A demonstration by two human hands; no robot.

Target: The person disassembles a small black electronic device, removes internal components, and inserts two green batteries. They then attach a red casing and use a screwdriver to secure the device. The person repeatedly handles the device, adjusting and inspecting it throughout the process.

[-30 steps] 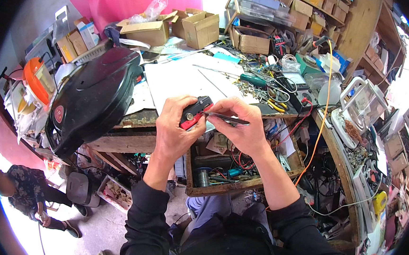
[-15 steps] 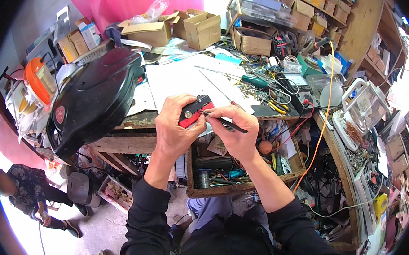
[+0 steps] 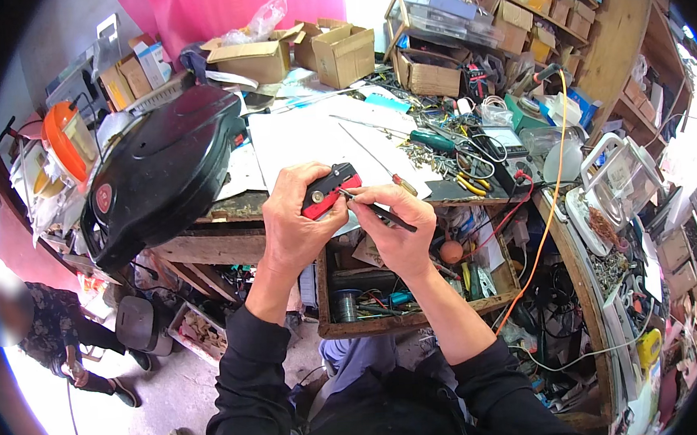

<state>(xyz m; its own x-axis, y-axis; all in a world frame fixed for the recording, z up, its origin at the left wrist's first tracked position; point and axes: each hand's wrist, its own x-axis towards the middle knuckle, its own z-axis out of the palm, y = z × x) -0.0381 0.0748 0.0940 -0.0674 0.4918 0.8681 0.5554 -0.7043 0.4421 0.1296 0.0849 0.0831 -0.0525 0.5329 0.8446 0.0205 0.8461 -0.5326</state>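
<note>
Above the front edge of the bench, my left hand point(image 3: 287, 210) is closed round a small black-and-red device point(image 3: 344, 174) with a round metal piece on its face. My right hand point(image 3: 402, 234) pinches a slim dark tool point(image 3: 392, 218) whose thin tip meets the red side of the device. Whether it is tweezers or a small screwdriver I cannot tell. Both hands are close together, their fingertips nearly touching. Just beyond my right hand, a long screwdriver point(image 3: 401, 184) lies on white paper point(image 3: 303, 144).
An open drawer point(image 3: 404, 322) below my hands holds a solder spool point(image 3: 345, 305) and tools. A large black casing point(image 3: 171, 161) stands left. Cardboard boxes point(image 3: 344, 56) line the back. An orange cable point(image 3: 556, 203) hangs on the right. Another person point(image 3: 48, 319) is at far left.
My right hand and the dark tool have shifted slightly left and down against the device. More of the screwdriver's handle on the bench now shows. My left hand's grip stays the same.
</note>
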